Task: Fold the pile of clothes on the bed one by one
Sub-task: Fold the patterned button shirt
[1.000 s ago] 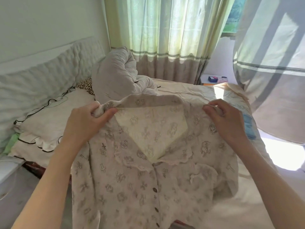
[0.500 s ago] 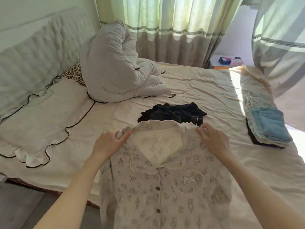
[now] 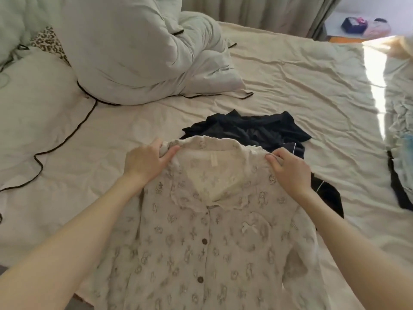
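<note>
both hands are holding up a cream button-front pyjama shirt with a faded brown print [image 3: 201,242] by its shoulders in the head view. left hand [image 3: 145,162] is gripping the shirt's left shoulder seam, thumb curled over the collar edge and fingers tucked behind the cloth. right hand [image 3: 288,168] is pinching the other shoulder, fingers curled round a bunched fold of fabric. the shirt is hanging front-side toward the camera, its scalloped collar lying open, dark round buttons running down the placket, and a small white bow sitting on the chest pocket. its lower part is draping over the near edge of the beige-sheeted bed [image 3: 301,90].

just beyond the collar, a crumpled black garment with thin white piping [image 3: 250,130] is lying on the sheet, partly hidden behind the shirt and the right hand. at the right edge a stack of folded clothes in pale blue and white over something black [image 3: 402,157] is resting on the bed, cut off by the frame. farther back on the left, a bundled pale grey quilt with dark piping [image 3: 138,52] is sitting beside a cream pillow with a dark-edged frill [image 3: 38,104]. a leopard-print cushion [image 3: 49,43] is peeking out behind them. a small bedside table holding a dark blue box [image 3: 355,25] is standing in the top right corner.
</note>
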